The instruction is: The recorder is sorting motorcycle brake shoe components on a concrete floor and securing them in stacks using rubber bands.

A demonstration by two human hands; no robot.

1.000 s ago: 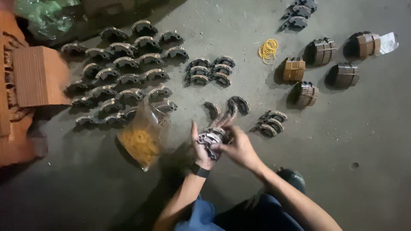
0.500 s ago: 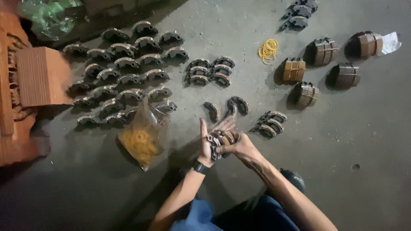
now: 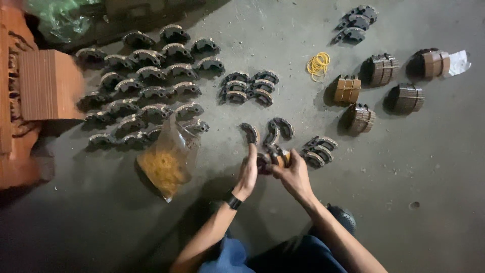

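A: What have your hands got?

B: Your left hand (image 3: 248, 172) and your right hand (image 3: 294, 174) are pressed together around a small stack of curved brake shoes (image 3: 272, 157), low over the concrete floor (image 3: 414, 167). The left palm stands edge-up against one side of the stack and the right fingers curl around the other, so the stack is clamped between them. A dark wristband (image 3: 233, 202) sits on your left wrist.

A: And around them?

B: Just above the stack, three loose shoes (image 3: 268, 130) lie on the floor, and a small bundle of shoes (image 3: 318, 150) lies just to the right. To the left, a clear plastic bag of yellow rubber bands (image 3: 166, 162) leans near the rows of shoes (image 3: 146, 91) spread across the floor. A loose heap of yellow rubber bands (image 3: 318, 64) lies well apart, higher up, beside the brown banded bundles (image 3: 384, 86). An orange-brown ribbed block (image 3: 48, 85) stands at the far left
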